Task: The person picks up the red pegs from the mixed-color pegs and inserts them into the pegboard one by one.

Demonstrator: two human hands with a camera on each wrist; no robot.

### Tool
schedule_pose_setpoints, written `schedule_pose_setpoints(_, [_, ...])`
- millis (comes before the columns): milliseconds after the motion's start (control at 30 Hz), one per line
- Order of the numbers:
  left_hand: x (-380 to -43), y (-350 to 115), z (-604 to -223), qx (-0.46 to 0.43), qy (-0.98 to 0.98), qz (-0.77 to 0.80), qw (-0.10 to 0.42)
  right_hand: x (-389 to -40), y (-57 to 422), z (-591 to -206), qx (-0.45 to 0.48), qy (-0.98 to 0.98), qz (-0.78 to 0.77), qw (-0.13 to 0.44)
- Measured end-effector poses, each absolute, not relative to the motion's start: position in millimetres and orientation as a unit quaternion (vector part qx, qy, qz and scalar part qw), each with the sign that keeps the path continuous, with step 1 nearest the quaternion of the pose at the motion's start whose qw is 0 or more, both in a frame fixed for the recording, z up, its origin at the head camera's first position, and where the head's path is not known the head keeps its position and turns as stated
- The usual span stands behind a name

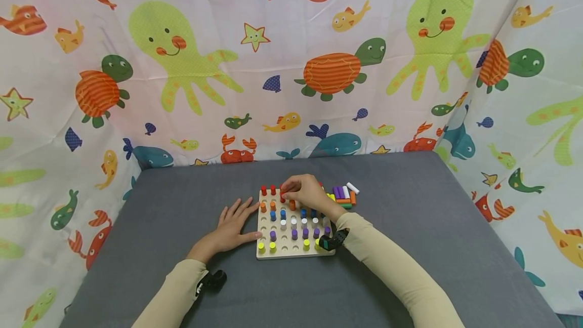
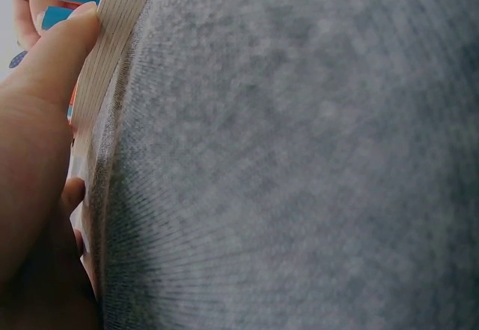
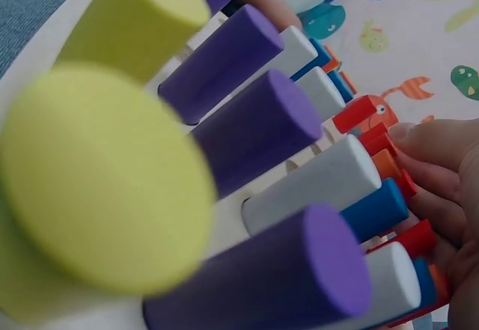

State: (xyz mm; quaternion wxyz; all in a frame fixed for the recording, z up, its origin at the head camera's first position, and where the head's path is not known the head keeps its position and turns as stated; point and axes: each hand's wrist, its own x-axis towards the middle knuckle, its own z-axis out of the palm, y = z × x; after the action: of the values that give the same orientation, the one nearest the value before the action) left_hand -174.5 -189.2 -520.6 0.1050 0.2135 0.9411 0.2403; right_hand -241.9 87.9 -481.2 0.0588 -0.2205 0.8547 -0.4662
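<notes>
A wooden pegboard [image 1: 296,255] stands on the grey table, with rows of red, orange, blue, white, purple and yellow pegs and some bare holes. Over its back row, my right hand [image 1: 307,192] pinches a red peg [image 1: 282,197] between thumb and fingers; whether the peg sits fully in its hole, I cannot tell. My left hand [image 1: 229,228] lies at the board's left side, fingers spread, thumb touching the edge. In the left wrist view that thumb [image 2: 63,49] presses the board's side [image 2: 123,16]. Purple pegs [image 3: 258,113] fill much of the right wrist view.
Loose pegs lie just right of the board, among them a white peg [image 1: 352,188], an orange peg [image 1: 352,197] and a green peg [image 1: 346,206]. Behind the grey tabletop [image 1: 150,227] hangs a curtain [image 1: 282,14] printed with sea animals.
</notes>
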Motion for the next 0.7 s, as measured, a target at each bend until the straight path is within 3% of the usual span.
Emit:
schedule_pose_setpoints(400, [-175.0,-191.9,-528.5,0.227,0.935,0.259,0.083,-234.9,105.3,-460.7,-0.197,0.807,-0.554,0.052])
schedule_pose_setpoints(700, [-174.2,-191.7,-527.1,0.229,0.933,0.264,0.081,-211.9,147.3,-450.3,-0.136,0.79,-0.595,0.062])
